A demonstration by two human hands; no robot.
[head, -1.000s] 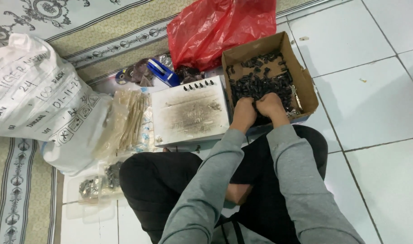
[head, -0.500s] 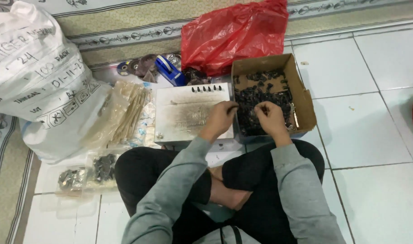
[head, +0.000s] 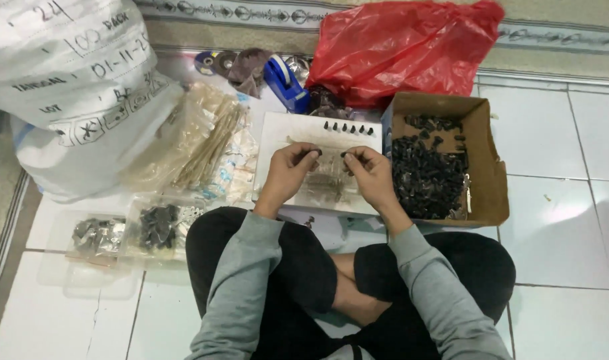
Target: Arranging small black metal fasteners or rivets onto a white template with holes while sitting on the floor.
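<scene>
Over a white tray (head: 271,140) with six upright black pieces (head: 348,127), left hand (head: 288,175) and right hand (head: 371,175) apparently each pinch another; the box (head: 484,167) right of it remains heaped.

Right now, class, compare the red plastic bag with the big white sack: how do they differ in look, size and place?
The red plastic bag is glossy, crumpled and unprinted; the white sack is matt and bears dark printed markings. The red plastic bag is clearly smaller than the white sack. The red plastic bag lies behind the cardboard box to the right; the white sack sits far left, beside clear packets. Both rest on the floor, bulging with hidden contents.
</scene>
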